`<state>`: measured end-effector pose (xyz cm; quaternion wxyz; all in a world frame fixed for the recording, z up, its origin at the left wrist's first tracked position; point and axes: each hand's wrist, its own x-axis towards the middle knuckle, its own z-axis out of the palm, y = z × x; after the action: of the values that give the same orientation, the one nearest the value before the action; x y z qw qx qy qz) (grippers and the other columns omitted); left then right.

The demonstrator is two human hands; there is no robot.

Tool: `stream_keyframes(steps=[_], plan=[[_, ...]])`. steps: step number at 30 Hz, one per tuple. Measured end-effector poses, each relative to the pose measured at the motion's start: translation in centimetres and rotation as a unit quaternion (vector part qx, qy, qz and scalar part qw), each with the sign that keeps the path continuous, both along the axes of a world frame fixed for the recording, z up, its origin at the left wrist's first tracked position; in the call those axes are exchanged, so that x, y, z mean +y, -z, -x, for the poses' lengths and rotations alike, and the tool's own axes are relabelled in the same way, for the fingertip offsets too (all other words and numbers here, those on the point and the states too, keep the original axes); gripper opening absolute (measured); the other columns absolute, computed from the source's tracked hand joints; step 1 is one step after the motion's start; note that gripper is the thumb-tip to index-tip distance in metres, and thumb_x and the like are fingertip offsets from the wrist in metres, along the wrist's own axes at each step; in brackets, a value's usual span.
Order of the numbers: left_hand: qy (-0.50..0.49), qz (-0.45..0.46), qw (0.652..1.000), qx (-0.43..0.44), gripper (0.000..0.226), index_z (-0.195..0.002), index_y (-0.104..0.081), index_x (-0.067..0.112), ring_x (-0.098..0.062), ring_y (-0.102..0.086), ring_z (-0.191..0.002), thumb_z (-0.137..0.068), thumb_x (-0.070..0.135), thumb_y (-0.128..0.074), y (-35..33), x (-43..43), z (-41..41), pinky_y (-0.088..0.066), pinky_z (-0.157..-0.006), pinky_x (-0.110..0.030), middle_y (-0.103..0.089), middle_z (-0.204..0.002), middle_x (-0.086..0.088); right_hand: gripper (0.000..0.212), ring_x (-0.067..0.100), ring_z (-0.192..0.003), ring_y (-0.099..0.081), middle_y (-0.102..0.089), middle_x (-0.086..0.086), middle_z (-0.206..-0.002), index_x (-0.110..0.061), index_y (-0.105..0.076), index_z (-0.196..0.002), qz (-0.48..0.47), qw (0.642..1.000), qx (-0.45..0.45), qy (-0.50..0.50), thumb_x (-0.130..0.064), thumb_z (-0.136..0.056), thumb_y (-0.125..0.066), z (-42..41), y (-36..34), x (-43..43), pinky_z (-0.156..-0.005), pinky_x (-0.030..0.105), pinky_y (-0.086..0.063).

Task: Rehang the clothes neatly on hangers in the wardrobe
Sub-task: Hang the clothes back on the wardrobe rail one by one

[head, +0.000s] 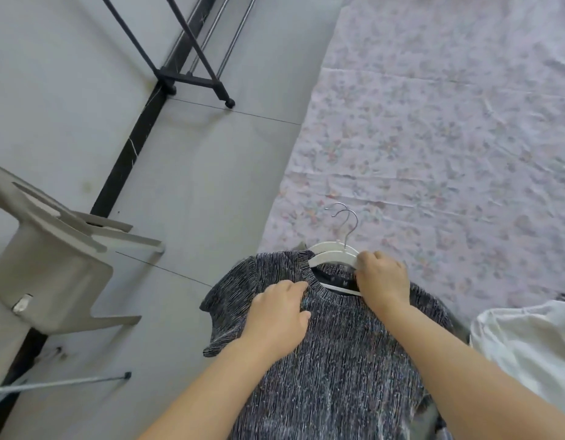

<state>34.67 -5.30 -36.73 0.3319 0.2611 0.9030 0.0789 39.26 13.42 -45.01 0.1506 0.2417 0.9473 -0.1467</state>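
A dark grey knitted top (338, 360) with short sleeves lies flat on the floor, neck pointing away from me. Two white hangers (330, 253) with metal hooks lie stacked at its neckline, one partly inside the neck opening. My right hand (382, 277) grips the right arm of the hangers at the collar. My left hand (279, 309) pinches the collar's left side, fingers curled on the knit.
A floral sheet (433, 138) covers the floor ahead and to the right. A black clothes rack base on wheels (192, 79) stands at the upper left. A grey plastic stool (52, 258) lies tipped over at left. White cloth (528, 350) is bunched at right.
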Motion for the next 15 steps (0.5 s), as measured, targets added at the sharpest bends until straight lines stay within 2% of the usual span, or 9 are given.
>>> stream_keyframes(steps=[2,5,8,10,15], plan=[[-0.003,-0.011,1.000,0.014,0.051,-0.140,-0.031,0.023,-0.019,-0.039,-0.125,-0.092,0.033,-0.046,-0.6,-0.2,0.0,-0.030,-0.103,-0.038,-0.043,-0.136,0.002,0.018,0.025,-0.069,-0.054,-0.058,0.003,-0.091,-0.012,-0.057,-0.104,0.045,0.998,0.033,0.021,-0.023,-0.095,-0.045,-0.6,-1.7,-0.2,-0.066,0.035,-0.045],[-0.014,-0.044,0.998,0.046,0.052,-0.141,-0.030,0.023,-0.017,-0.037,-0.125,-0.092,0.032,-0.047,-2.3,-0.5,0.0,-0.029,-0.104,-0.035,-0.041,-0.137,0.004,0.014,0.025,-0.066,-0.053,-0.057,0.002,-0.096,-0.015,-0.053,-0.105,0.109,0.989,0.064,0.071,-0.022,-0.094,-0.047,-2.6,-5.2,-1.0,-0.054,0.033,-0.042],[-0.024,-0.084,0.993,0.075,0.053,-0.142,-0.029,0.023,-0.014,-0.031,-0.131,-0.093,0.031,-0.047,-4.5,-1.1,-0.2,-0.023,-0.107,-0.031,-0.037,-0.142,0.006,0.011,0.022,-0.074,-0.057,-0.060,-0.003,-0.094,-0.018,-0.053,-0.103,0.155,0.982,0.073,0.073,-0.023,-0.093,-0.052,-5.2,-9.2,-2.5,-0.059,0.035,-0.046],[-0.011,-0.099,0.990,0.104,0.054,-0.143,-0.027,0.021,-0.013,-0.028,-0.132,-0.093,0.032,-0.046,-6.2,-1.7,-0.5,-0.020,-0.109,-0.028,-0.034,-0.144,0.006,0.010,0.019,-0.075,-0.057,-0.060,-0.005,-0.093,-0.017,-0.055,-0.100,0.158,0.978,0.114,0.069,-0.022,-0.091,-0.055,-6.8,-12.2,-3.7,-0.060,0.035,-0.045],[0.058,-0.103,0.983,0.140,0.056,-0.145,-0.023,0.024,-0.010,-0.017,-0.137,-0.094,0.039,-0.042,-10.1,-3.8,-1.4,-0.010,-0.114,-0.030,-0.026,-0.148,0.009,0.011,0.002,-0.070,-0.053,-0.056,-0.020,-0.079,-0.021,-0.061,-0.091,0.174,0.954,0.205,0.135,-0.016,-0.084,-0.066,-10.1,-20.0,-6.6,-0.059,0.019,-0.040]])
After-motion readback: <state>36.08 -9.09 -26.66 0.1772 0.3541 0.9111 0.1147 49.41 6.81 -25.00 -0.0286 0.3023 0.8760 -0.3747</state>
